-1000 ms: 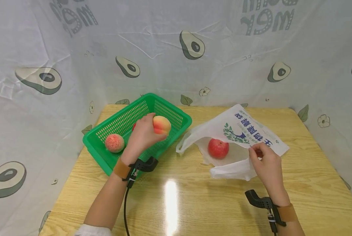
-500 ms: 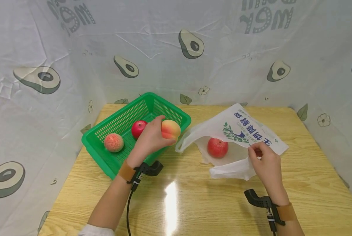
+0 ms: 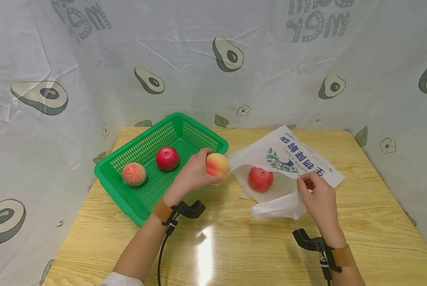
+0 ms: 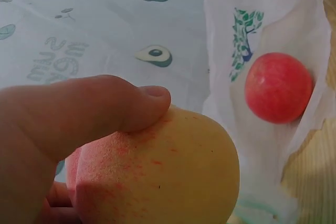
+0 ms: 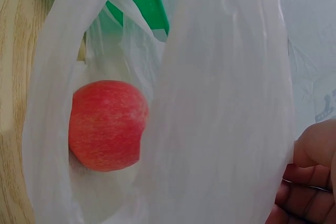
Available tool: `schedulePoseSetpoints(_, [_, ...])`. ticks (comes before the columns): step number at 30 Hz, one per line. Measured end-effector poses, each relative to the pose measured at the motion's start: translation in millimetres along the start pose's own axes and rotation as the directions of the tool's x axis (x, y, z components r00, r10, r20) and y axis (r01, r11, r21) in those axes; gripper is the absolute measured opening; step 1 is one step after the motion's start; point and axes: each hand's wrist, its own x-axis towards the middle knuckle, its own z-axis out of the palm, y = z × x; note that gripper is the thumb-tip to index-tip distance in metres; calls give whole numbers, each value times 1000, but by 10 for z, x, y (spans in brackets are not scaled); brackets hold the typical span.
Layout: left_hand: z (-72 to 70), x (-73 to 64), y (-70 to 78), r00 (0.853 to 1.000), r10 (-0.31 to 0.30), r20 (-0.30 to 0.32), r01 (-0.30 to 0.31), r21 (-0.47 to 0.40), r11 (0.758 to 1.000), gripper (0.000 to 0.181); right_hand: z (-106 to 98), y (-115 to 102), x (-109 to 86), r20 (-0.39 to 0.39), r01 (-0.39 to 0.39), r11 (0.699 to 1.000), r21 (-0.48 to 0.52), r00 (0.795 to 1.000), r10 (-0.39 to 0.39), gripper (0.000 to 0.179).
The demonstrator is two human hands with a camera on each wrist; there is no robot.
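Observation:
My left hand (image 3: 195, 172) grips a yellow and red peach (image 3: 218, 165) between thumb and fingers, held just beyond the right rim of the green basket (image 3: 114, 198). The left wrist view shows the thumb across the top of the peach (image 4: 184, 166). My right hand (image 3: 318, 196) pinches the upper edge of the mouth of a white plastic bag (image 3: 306, 159), lifting it. Inside that mouth lies a red apple (image 3: 260, 179), which the right wrist view shows as a streaky red apple (image 5: 109, 125) between the bag's sides. The right fingertips are partly hidden in the head view.
In the basket sit a speckled pink peach (image 3: 134, 174) and a dark red apple (image 3: 167, 158). The wooden table (image 3: 256, 254) carries both basket and bag. A curtain (image 3: 184, 95) printed with avocados hangs behind. A cable (image 3: 159, 258) trails from the left wrist camera.
My left hand has carried the peach rightward out of the basket toward the bag, uncovering the dark red apple. The right hand still holds the bag's edge in the same place.

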Motion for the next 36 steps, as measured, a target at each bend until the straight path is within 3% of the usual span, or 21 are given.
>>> schedulePoseSetpoints(13, [430,68,97,990,116,75,-118,22,993,70,24,-2,-17,-6,-3,1000,0,1000,3,6])
schedulePoseSetpoints(23, [747,86,25,990,115,77,-124,113,986,67,26,-49,-38,9,-8,1000,-10,1000,8,6])
schedulePoseSetpoints(28, [846,115,32,991,111,81,-123,156,980,63,17,-29,-26,1,2,1000,-21,1000,-2,7])
schedulePoseSetpoints(36, [927,111,148,983,175,54,-182,193,964,63,9,-21,-7,7,8,1000,-22,1000,-8,6])
